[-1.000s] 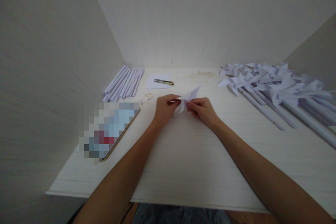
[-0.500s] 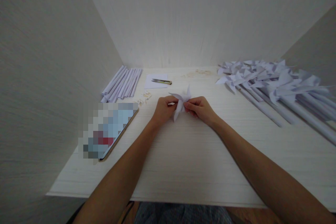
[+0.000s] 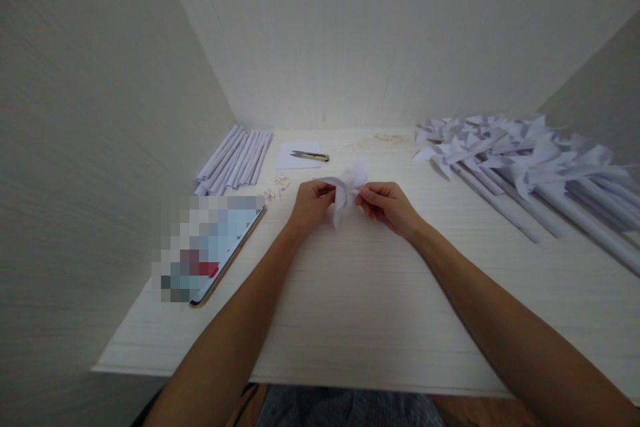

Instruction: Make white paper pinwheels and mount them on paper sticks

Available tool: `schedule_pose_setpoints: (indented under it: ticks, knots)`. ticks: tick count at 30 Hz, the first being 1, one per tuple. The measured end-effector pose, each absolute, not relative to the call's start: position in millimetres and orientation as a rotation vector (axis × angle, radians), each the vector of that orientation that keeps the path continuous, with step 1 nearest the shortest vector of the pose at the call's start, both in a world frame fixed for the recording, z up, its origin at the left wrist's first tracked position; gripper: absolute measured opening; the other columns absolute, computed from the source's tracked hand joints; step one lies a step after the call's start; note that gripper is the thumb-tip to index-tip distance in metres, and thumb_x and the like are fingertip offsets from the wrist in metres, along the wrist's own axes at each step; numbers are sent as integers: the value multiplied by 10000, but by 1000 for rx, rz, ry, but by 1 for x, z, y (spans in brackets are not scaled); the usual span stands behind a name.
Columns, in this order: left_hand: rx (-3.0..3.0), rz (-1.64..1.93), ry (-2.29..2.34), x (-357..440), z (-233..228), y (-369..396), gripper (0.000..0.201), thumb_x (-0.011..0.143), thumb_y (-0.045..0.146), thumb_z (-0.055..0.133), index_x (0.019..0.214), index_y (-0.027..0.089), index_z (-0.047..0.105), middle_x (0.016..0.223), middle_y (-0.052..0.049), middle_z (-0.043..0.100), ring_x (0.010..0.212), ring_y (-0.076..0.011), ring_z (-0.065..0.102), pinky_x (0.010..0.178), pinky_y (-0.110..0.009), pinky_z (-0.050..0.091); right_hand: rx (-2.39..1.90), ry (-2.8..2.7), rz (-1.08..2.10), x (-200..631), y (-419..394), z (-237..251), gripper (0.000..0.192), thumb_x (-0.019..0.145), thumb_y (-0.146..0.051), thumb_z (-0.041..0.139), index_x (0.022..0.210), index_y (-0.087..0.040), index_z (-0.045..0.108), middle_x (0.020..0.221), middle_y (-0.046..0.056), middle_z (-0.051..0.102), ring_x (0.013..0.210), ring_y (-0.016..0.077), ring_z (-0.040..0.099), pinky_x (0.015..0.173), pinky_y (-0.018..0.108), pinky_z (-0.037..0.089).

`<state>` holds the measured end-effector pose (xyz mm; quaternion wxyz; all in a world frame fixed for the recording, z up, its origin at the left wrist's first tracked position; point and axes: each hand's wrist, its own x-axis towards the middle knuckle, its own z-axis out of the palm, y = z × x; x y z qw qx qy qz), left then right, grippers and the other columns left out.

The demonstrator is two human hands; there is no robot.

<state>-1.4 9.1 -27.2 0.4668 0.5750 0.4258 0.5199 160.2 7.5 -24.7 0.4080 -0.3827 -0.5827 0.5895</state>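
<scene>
Above the middle of the table, a white paper pinwheel (image 3: pixel 342 195) with curved blades is held between my two hands. My left hand (image 3: pixel 311 205) pinches it from the left, the fingertips partly behind the paper. My right hand (image 3: pixel 389 207) is closed, thumb against forefinger, at the pinwheel's right side near its centre. Whether those fingers grip the paper or a small piece at its centre is too small to make out. Beyond the hands, yellow-handled thread snips (image 3: pixel 311 155) lie on a stack of white paper (image 3: pixel 299 147).
Rolled paper tubes (image 3: pixel 239 159) lie at the back left. Small pale bits (image 3: pixel 278 185) are scattered beside them, with more pale sticks (image 3: pixel 387 138) at the back. A blurred-out phone (image 3: pixel 227 250) rests at left. Many finished pinwheels (image 3: pixel 530 153) on paper tubes fill the right side.
The pinwheel has turned a little in my hands, and its blades stand differently. My right hand has shifted slightly to the right, away from the left one.
</scene>
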Motion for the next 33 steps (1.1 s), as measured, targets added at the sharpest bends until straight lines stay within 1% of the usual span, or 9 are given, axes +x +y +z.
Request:
schedule_pose_setpoints:
  ticks: [6,17,21,27,33]
  knots:
    - [1386,1254,1063,0,-27,9,106,613,155,593,655,138,689,633,-26,682,608,-126,616,642,-267,495,-961,-1389,1482,159,6,-24,228,617,-366,614,598,-145,562,442,-54,461,372,45,380,365,196,222]
    - [1396,1192,1051,3,-27,4,103,620,164,598,665,143,689,652,-28,694,594,-127,625,636,-265,510,-968,-1495,1375,159,5,-25,228,639,-369,602,605,-150,549,432,-67,431,379,47,368,374,199,235]
    - [1429,1191,1051,4,-27,4,85,627,167,605,647,163,688,632,-23,691,609,-134,630,640,-269,517,-993,-1554,1314,158,4,-24,208,659,-351,577,606,-152,544,427,-66,428,384,50,364,379,202,239]
    - [1386,1186,1093,5,-26,3,86,612,118,614,646,153,685,615,-10,682,618,-137,626,649,-277,510,-1019,-1654,1225,156,2,-21,189,674,-323,536,586,-156,522,426,-65,418,381,50,347,383,206,235]
    - [1354,1200,1103,6,-26,2,130,592,43,586,615,135,675,565,14,657,547,-104,591,595,-238,487,-1054,-1721,1119,154,1,-19,179,680,-270,507,537,-164,494,429,-60,409,400,54,342,406,212,237]
